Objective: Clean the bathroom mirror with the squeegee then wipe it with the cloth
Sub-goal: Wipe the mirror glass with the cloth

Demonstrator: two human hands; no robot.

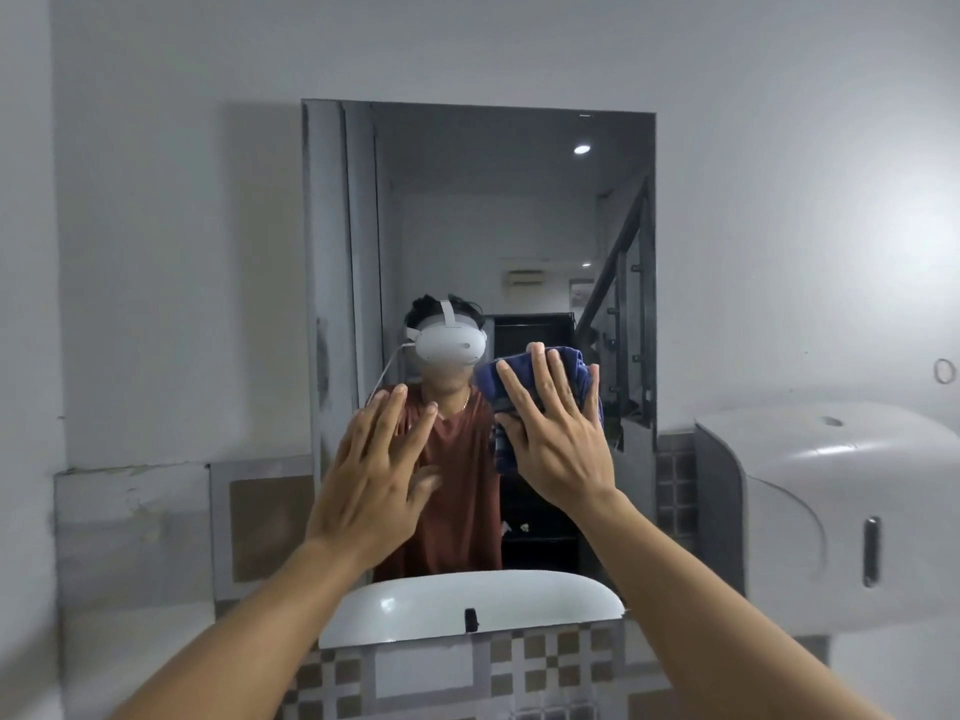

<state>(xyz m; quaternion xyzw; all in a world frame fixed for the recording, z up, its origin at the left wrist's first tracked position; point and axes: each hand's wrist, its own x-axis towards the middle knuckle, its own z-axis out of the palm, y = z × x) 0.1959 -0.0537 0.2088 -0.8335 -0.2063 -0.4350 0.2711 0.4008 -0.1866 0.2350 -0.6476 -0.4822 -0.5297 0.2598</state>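
Head view: one camera, looking at the mirror [467,200] above a white basin [467,605].
Cloth: the blue cloth [485,379] is bunched against the glass at mid-height, right of centre.
Right hand [556,449]: grip flat, fingers straight and spread, pressing the cloth to the mirror rather than pinching it.
Left hand [374,475]: grip spread and holding nothing, raised close to the glass; whether it touches, I cannot tell.
Squeegee: not in view.
Stage: probably the cloth wipe.
Risk: held only by palm pressure, the cloth could slip towards the basin; bare left fingers could smear wiped glass.
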